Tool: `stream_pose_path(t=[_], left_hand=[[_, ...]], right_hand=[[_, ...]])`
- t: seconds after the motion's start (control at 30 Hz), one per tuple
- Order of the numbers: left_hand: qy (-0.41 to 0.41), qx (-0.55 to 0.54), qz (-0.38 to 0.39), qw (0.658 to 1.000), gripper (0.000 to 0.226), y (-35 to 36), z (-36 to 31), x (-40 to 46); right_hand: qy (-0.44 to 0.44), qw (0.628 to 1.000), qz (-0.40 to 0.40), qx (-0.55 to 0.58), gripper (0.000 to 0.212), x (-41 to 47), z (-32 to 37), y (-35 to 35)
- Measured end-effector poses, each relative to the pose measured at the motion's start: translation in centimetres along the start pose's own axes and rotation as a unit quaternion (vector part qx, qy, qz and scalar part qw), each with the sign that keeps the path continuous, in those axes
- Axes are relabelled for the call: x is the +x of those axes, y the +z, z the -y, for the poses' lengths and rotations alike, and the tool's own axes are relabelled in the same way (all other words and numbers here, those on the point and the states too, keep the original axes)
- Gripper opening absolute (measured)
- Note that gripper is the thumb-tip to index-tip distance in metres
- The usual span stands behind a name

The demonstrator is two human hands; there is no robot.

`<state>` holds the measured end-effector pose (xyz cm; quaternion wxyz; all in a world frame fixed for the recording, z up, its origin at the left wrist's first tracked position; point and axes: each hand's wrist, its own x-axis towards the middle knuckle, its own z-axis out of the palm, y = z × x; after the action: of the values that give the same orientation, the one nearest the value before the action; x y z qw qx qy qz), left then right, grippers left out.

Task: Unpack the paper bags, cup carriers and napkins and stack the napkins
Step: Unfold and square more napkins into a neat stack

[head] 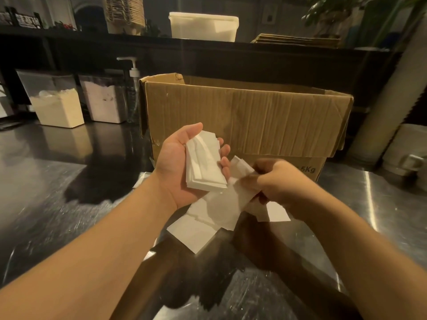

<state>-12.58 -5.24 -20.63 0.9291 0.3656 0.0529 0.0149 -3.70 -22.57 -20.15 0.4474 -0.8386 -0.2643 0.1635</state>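
While the left hand [182, 162] lies palm-up, fingers loosely curled round a small stack of folded white paper napkins [204, 161], the right hand [275, 181] is closed in a pinch on one loose white napkin [240, 168], just beside the stack and touching or nearly touching the left fingertips. More loose white napkins [208, 218] lie scattered on the shiny steel counter [57, 192] below both hands, in front of the open brown cardboard box [245, 118].

Judgement: the step in hand is adding the pinched napkin to the held stack. Risks:
- Stack edges already look uneven at the top; laying the next napkin on crooked would leave it askew.
- Left grip is loose and cradling; a push from the right hand could slide the top napkins off onto the counter.
- Pinched napkin looks crumpled or part-unfolded; it may go on bunched rather than flat.
- Counter napkins overlap each other, so a grab could lift two or drag some toward the counter edge.
- Box contents not visible from here, so cannot tell what is left to unpack; paper bags and cup carriers are not identifiable near the hands.

Clear plastic bins of pale powder [57, 107] and a pump bottle [132, 88] stand well apart, left of the box.
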Motion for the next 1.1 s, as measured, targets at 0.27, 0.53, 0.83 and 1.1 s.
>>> stream_pose_path(t=[0.27,0.53,0.83,1.1], left_hand=[[0.029,0.072,-0.034,0.996,0.035,0.7,0.2,-0.3],[-0.044,0.14,0.0,0.989,0.059,1.1,1.9,-0.1],[-0.073,0.076,0.0,0.994,0.066,1.4,1.5,-0.8],[-0.042,0.04,-0.036,0.998,0.052,0.8,0.8,-0.4]], right_hand=[[-0.041,0.961,0.151,0.228,0.024,-1.0,0.6,-3.3],[-0.118,0.984,0.009,0.134,0.008,-1.0,0.6,-0.3],[-0.036,0.991,-0.128,0.028,0.006,1.1,-1.3,-1.6],[0.037,0.963,-0.019,-0.265,0.048,3.0,-2.9,-0.6]])
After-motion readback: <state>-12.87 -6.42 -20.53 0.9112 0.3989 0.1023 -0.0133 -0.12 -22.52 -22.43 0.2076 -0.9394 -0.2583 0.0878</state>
